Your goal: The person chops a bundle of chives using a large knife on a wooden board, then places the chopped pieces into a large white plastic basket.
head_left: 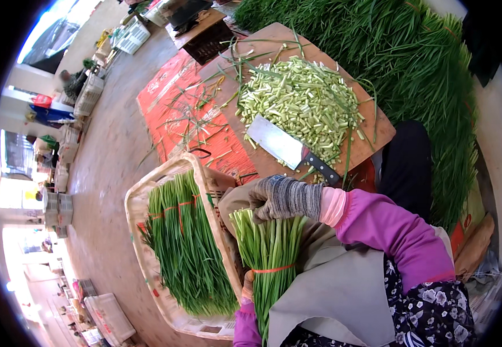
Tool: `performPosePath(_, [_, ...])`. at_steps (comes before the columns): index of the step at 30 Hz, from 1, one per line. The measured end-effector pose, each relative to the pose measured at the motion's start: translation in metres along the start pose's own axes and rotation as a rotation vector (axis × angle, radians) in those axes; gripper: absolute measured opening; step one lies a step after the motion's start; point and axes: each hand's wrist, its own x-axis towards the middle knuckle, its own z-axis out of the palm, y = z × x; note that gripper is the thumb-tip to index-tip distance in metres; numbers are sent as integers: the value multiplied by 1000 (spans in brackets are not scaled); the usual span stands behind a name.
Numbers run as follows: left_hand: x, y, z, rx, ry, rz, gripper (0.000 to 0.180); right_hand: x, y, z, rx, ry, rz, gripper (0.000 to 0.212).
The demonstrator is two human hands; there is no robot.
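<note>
A bundle of garlic chives (274, 246), tied with a red band, stands upright against my lap, pale cut ends uppermost. My left hand (248, 286) grips its left side at about the band's height; most of its fingers are hidden behind the stalks. My right hand (271, 199), in a grey knitted glove, bends its fingers over the cut ends at the top. A cleaver (277, 141) with a black handle lies on a wooden board (372, 136), beside a heap of chopped stalk ends (303, 101). Tied chive bundles (190, 248) lie in a plastic basket (141, 254) at my left.
A large pile of green chives (389, 52) lies beyond the board and along the right. Red sheeting (187, 110) with scattered leaves covers floor left of the board. A small wooden table (204, 34) stands farther back. White crates (109, 318) line the far left.
</note>
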Motion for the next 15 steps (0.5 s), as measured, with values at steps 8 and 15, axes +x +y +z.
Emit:
performPosePath(8, [1, 4, 0, 18, -2, -15, 57, 23, 45, 18, 716, 105, -151, 10])
performPosePath(15, [4, 5, 1, 15, -10, -18, 57, 13, 31, 12, 630, 285, -106, 9])
